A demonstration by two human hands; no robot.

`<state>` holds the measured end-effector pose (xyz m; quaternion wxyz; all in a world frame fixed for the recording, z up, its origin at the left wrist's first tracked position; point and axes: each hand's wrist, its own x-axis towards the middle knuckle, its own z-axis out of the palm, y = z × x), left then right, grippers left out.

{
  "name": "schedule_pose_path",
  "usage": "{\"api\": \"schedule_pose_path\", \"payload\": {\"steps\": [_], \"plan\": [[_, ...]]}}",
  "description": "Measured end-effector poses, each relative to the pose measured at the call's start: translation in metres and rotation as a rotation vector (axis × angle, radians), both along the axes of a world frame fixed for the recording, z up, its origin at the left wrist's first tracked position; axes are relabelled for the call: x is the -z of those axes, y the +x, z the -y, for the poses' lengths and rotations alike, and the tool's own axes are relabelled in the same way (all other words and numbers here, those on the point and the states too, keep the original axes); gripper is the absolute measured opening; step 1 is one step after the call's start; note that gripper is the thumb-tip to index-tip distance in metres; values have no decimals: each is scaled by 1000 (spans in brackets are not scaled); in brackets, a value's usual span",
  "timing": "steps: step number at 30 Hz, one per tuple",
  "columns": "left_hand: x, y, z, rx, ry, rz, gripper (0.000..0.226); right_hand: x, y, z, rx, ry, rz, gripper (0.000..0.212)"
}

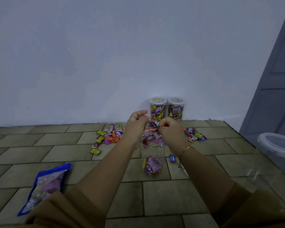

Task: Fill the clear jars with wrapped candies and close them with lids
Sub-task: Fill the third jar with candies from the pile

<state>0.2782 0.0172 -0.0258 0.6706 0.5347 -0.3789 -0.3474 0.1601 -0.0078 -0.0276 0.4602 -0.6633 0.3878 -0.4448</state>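
Fingers of both the left hand [137, 122] and right hand [169, 127] curl around wrapped candies above the open clear jar [152, 155]; loose pieces could spill past its rim.

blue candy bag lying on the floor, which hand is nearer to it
Left. The left hand is up and right of the blue candy bag; the right hand is farther right, beyond it.

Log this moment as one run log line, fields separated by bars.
stage: filling open jar | left hand: holds candies | right hand: pinches candy over jar mouth | two lidded full jars by wall | loose candies on floor
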Motion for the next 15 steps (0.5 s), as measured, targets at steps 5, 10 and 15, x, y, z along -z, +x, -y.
{"api": "schedule_pose_path", "payload": {"steps": [5,10,15], "plan": [[-4,-7,-3,-17,26,-25,21,7,4,-6,66,-35,17,30],[-6,-8,-5,-37,26,-33,20,9,3,-8,78,-42,65,29],[-6,-6,-5,13,-10,-31,19,11,3,-6,24,47,187,29]]}}
